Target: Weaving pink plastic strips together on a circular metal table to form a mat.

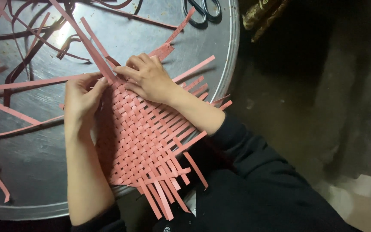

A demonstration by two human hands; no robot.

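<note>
Both hands on woven pink mat [147,137] top edge: left hand [81,95] pinching strip, right hand [147,77] pressing flat.

Round metal tray [35,172] is lying under everything, its surface catching glare near the top left. Scissors [202,9] are resting at the tray's top edge, handles partly cut off by the frame. Dark thin strips [26,56] are curling in a loose pile at upper left. Dark floor [314,94] is showing to the right.

Round metal table [44,163] — dim floor [305,107]
</note>
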